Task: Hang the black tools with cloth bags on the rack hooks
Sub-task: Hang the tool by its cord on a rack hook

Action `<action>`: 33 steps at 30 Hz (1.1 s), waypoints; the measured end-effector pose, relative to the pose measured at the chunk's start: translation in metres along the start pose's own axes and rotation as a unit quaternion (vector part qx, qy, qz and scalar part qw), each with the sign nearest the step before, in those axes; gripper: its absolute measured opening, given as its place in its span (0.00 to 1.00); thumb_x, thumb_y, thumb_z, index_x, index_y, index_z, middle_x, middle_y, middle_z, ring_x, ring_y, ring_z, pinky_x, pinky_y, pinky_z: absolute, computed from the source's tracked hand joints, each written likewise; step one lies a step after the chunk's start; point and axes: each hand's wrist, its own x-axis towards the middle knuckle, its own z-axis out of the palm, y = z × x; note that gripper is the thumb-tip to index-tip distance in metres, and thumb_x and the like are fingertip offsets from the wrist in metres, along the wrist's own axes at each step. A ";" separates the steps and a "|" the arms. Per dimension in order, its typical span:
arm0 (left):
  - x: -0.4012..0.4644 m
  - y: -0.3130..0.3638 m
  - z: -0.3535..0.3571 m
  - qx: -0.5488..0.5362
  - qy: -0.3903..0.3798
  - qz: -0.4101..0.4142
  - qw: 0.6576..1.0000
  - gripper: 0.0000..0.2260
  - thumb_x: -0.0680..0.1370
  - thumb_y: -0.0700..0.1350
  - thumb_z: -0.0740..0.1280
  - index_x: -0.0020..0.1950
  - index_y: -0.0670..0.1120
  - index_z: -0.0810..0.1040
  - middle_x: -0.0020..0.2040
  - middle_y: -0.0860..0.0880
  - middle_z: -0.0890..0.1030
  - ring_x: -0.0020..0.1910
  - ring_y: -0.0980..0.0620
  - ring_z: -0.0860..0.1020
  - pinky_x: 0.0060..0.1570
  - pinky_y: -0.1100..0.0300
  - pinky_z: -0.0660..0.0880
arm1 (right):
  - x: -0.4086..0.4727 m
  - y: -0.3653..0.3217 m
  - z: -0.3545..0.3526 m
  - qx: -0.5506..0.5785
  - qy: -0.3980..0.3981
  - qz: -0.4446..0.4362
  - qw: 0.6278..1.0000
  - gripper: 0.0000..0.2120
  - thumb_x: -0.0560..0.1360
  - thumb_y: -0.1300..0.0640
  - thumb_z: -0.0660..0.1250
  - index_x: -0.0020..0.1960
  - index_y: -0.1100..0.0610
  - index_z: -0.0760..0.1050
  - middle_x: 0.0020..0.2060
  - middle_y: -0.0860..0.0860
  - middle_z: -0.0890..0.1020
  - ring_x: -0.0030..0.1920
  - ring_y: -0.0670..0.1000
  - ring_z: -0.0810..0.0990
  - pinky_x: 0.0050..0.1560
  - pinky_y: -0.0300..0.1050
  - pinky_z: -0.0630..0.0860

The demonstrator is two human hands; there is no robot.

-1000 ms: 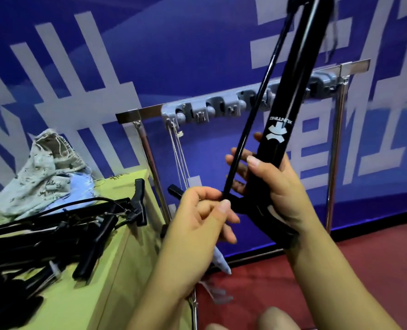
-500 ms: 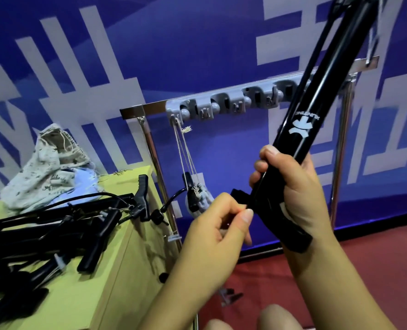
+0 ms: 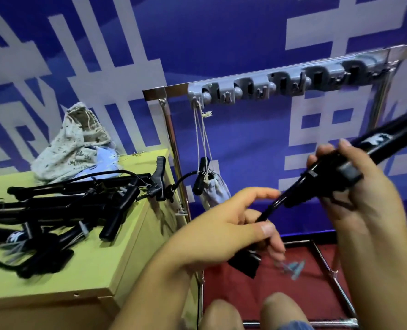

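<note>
My right hand [image 3: 354,186] grips the thick black tube of a black tool [image 3: 388,144], which slants up to the right edge. My left hand [image 3: 231,229] holds the tool's thin black rod near its lower end, thumb on top. The grey hook strip [image 3: 269,86] runs along the steel rack bar [image 3: 402,53]. From its leftmost hook a small cloth bag [image 3: 213,189] hangs by strings, with a black handle beside it. Several more black tools [image 3: 74,206] lie piled on the yellow-green table [image 3: 116,263].
A patterned cloth bag [image 3: 71,146] lies crumpled at the back of the table. The rack's steel post [image 3: 173,148] stands by the table's right edge, and its base frame [image 3: 328,265] lies on the red floor. A blue-and-white banner covers the wall behind. My knees show at the bottom.
The tool has swung down from nearly upright to a low slant towards the right. My left hand has slid down onto the thin rod. The view has dropped and shifted left.
</note>
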 end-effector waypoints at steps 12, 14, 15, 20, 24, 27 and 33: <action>0.074 0.025 0.014 -0.242 -0.025 0.072 0.967 0.14 0.77 0.31 0.55 0.56 0.40 0.75 0.36 0.50 0.82 0.35 0.56 0.81 0.48 0.59 0.79 | -0.014 -0.006 -0.033 -0.135 -0.165 0.284 0.935 0.28 0.77 0.44 0.51 0.32 0.54 0.83 0.27 0.50 0.82 0.30 0.50 0.83 0.33 0.45 0.81; 0.080 0.022 0.018 -0.302 -0.016 0.065 0.951 0.12 0.74 0.32 0.57 0.54 0.39 0.75 0.36 0.48 0.83 0.36 0.55 0.82 0.49 0.58 0.79 | -0.014 -0.008 -0.042 -0.194 -0.190 0.303 0.913 0.27 0.73 0.39 0.57 0.37 0.58 0.84 0.33 0.57 0.84 0.31 0.53 0.84 0.30 0.45 0.81; 0.082 0.021 0.018 -0.325 -0.008 0.064 0.944 0.12 0.73 0.33 0.58 0.54 0.38 0.75 0.36 0.47 0.82 0.36 0.54 0.83 0.49 0.57 0.79 | -0.014 -0.009 -0.046 -0.226 -0.214 0.308 0.899 0.28 0.68 0.35 0.63 0.40 0.60 0.84 0.35 0.59 0.84 0.32 0.54 0.84 0.30 0.45 0.81; 0.081 0.020 0.010 -0.332 0.056 0.060 0.940 0.10 0.75 0.35 0.56 0.52 0.37 0.75 0.36 0.45 0.82 0.37 0.52 0.83 0.48 0.53 0.79 | -0.016 -0.016 -0.058 -0.351 -0.327 0.239 0.844 0.29 0.53 0.29 0.72 0.38 0.53 0.83 0.37 0.59 0.85 0.32 0.51 0.83 0.30 0.40 0.78; 0.079 0.021 0.011 -0.286 0.082 0.035 0.954 0.10 0.79 0.36 0.55 0.50 0.37 0.75 0.37 0.43 0.83 0.37 0.49 0.83 0.49 0.51 0.79 | -0.023 -0.015 -0.049 -0.370 -0.399 0.177 0.820 0.21 0.61 0.36 0.73 0.41 0.53 0.82 0.37 0.51 0.82 0.39 0.46 0.82 0.40 0.37 0.77; 0.080 0.019 0.012 -0.240 0.104 0.024 0.965 0.06 0.75 0.38 0.61 0.46 0.39 0.77 0.38 0.42 0.82 0.39 0.46 0.83 0.51 0.49 0.78 | -0.024 -0.003 -0.044 -0.347 -0.419 0.169 0.821 0.15 0.61 0.44 0.76 0.42 0.52 0.82 0.38 0.49 0.83 0.42 0.45 0.81 0.46 0.40 0.78; 0.074 0.022 0.004 -0.172 0.114 0.001 0.978 0.09 0.74 0.40 0.64 0.39 0.44 0.83 0.48 0.36 0.76 0.55 0.36 0.72 0.54 0.51 0.73 | -0.028 0.012 -0.032 -0.256 -0.441 0.172 0.843 0.05 0.68 0.52 0.73 0.43 0.51 0.82 0.38 0.52 0.84 0.43 0.50 0.83 0.46 0.41 0.77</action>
